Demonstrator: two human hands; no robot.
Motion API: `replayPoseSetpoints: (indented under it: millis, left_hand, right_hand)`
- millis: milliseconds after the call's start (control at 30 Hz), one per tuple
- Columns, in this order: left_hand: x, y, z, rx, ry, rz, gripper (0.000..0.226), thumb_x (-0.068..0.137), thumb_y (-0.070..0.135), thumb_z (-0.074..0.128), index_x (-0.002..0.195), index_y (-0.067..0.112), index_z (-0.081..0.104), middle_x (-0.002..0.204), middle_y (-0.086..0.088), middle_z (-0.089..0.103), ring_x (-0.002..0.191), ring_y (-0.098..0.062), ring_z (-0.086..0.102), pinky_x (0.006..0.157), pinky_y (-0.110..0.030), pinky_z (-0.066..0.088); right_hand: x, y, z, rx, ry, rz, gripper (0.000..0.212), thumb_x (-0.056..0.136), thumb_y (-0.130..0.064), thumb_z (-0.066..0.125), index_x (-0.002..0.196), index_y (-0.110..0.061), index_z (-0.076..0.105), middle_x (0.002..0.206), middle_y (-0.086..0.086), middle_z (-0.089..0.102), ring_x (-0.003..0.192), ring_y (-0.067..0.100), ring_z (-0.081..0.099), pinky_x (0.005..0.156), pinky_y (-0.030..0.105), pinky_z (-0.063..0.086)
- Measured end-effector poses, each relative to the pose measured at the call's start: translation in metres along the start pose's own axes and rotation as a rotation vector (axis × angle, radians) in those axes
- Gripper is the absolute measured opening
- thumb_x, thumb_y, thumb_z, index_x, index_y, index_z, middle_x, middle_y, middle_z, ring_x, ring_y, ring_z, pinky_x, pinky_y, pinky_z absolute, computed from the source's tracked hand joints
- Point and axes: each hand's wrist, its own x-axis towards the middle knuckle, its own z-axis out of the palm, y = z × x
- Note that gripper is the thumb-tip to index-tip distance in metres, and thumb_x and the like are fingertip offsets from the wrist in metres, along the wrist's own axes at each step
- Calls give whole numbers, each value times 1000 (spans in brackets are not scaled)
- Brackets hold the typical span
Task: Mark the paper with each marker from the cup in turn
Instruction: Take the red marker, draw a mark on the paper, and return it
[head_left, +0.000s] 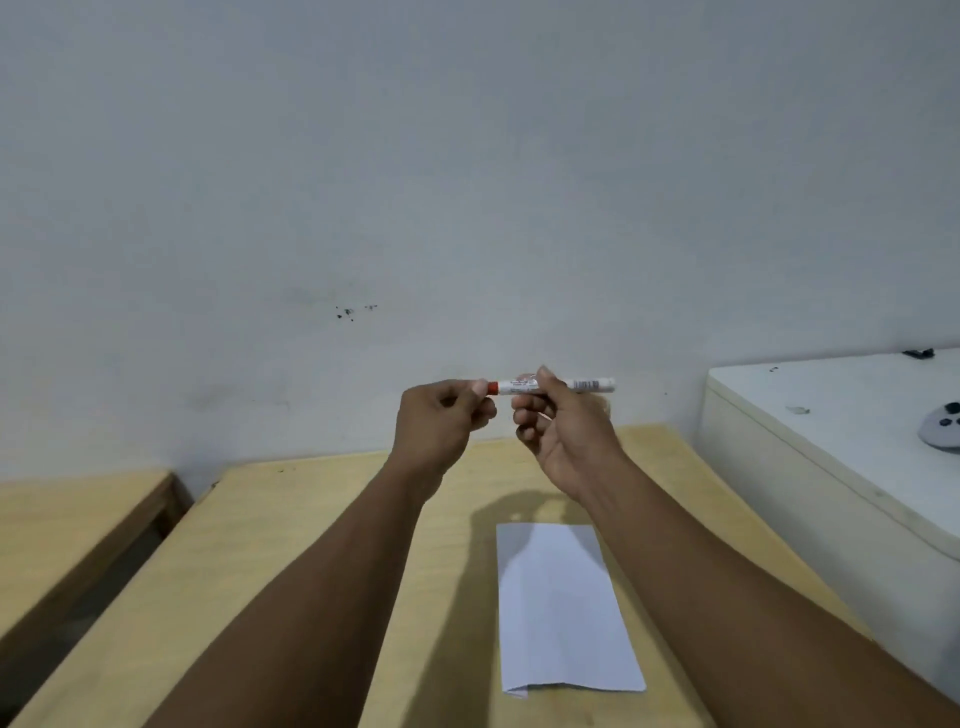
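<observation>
head: paper (563, 608) on wooden table (291, 545)

marker (550, 386) cap end hidden inside left hand (441, 421), barrel print too small to read

Light wood tabletop (311, 519), pale yellow grain, far edge set against a grey-white wall. One sheet of white paper (561, 608) lies flat on it, right of centre, long side running from near edge toward far edge; its near left corner is folded. Shadow falls across the paper's far end and the wood beyond. A second wooden surface (67, 519) stands apart to the left, a gap between.
</observation>
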Motion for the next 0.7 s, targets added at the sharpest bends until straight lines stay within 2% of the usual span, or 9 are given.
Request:
replayPoseSetpoints:
  millis: [100,167,233,300,367,433,567,633,700]
  left_hand:
    - [-1,-19,-10,-150,60,-100,23,100,17,65,83,8,77,75,-4,75,82,-23,73,89,-35,62]
    - [2,-39,-27,-149,93,-162,25,100,15,63,82,4,76,78,-3,75,83,-25,71,88,-35,60]
    - [3,-65,-45,122,20,-155,21,98,15,64,81,10,75,84,-1,78,82,-22,69,81,-33,58]
    - [-1,-89,-51,503,-131,-138,16,93,17,66,80,18,75,83,7,78,76,-11,68,67,-16,50]
    - [-6,-109,-44,722,-277,-117,11,88,20,67,80,25,72,78,15,72,75,-6,65,62,-9,43]
    - [-12,-123,-33,809,-351,-99,7,80,26,63,76,30,67,74,16,70,74,-5,65,64,-16,47]
    - [-15,-139,-26,809,-332,-68,8,72,33,60,75,26,64,67,11,69,67,-5,63,64,-30,57]
    - [-15,-142,-26,769,-311,-81,14,69,37,64,79,27,65,67,10,70,68,-6,64,68,-36,59]
    - [-16,-143,-26,732,-307,-101,32,67,52,70,89,30,65,72,13,71,75,-7,66,73,-39,59]
  right_hand:
    - [3,9,-9,15,1,-26,18,100,-21,59,94,-7,69,65,8,69,52,17,71,47,22,51]
    - [10,10,-26,41,63,-31,14,97,-16,60,93,-6,69,69,10,69,54,19,73,49,24,52]
    - [20,12,-46,-75,155,-49,10,91,-13,68,88,-4,70,68,11,66,49,18,68,47,24,49]
    - [28,23,-61,-278,211,-76,14,86,-12,78,85,-2,70,64,9,60,42,12,56,43,22,44]
    - [31,40,-69,-467,208,-94,17,85,-12,80,89,2,71,61,8,58,40,10,51,41,21,43]
    - [30,60,-72,-569,170,-80,13,90,-12,73,91,1,71,62,11,62,43,15,58,42,25,46]
    - [36,94,-82,-630,117,-27,14,91,-7,67,81,2,69,67,15,72,54,30,69,45,27,41]
    - [36,103,-87,-729,122,-58,11,89,-6,68,80,1,71,70,15,77,57,29,73,44,26,46]
    - [34,107,-89,-805,116,-96,10,88,-5,70,78,-3,72,68,12,79,56,25,75,45,26,49]
